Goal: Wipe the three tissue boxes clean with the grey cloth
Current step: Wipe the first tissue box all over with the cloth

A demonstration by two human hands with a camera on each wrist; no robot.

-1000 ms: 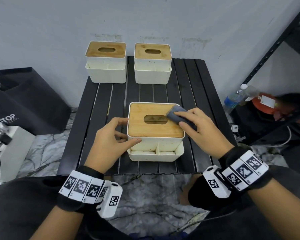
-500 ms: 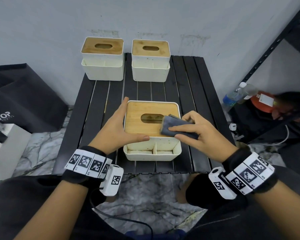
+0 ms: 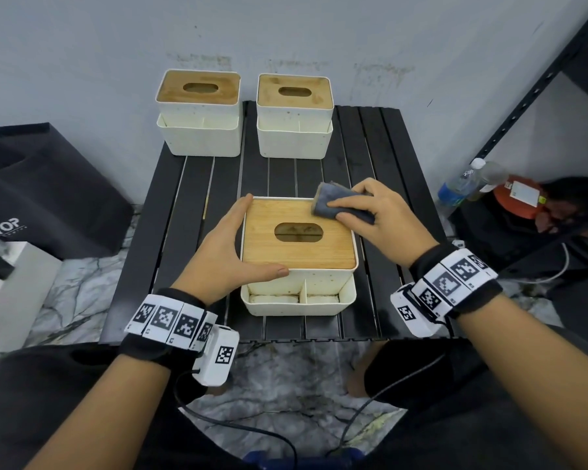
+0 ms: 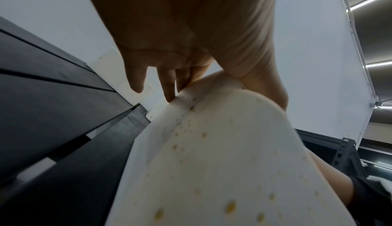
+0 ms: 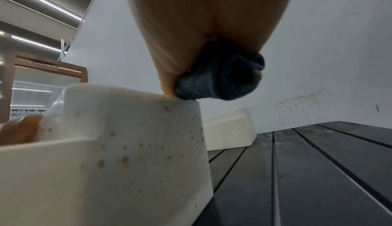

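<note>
The near tissue box [image 3: 299,286], cream with a wooden lid, stands in the middle of the black slatted table [image 3: 184,239]. My right hand [image 3: 377,218] grips the folded grey cloth [image 3: 333,205] and presses it on the lid's far right corner. In the right wrist view the cloth [image 5: 220,78] sits bunched on the top edge of the speckled box [image 5: 127,154]. My left hand [image 3: 235,245] braces the box: straight fingers lie along its left side and the thumb across its front. Two more boxes [image 3: 201,130] [image 3: 294,130] stand at the table's back edge. The box wall [image 4: 212,154] shows brown spots.
A black bag [image 3: 48,198] leans against the wall on the left. On the floor at the right are a water bottle [image 3: 462,184] and a red object under a black metal shelf frame [image 3: 540,79]. Cables lie on the marble floor near my knees.
The cloth has slid from beside the lid's slot to its far right corner. My left hand stays against the box's left side.
</note>
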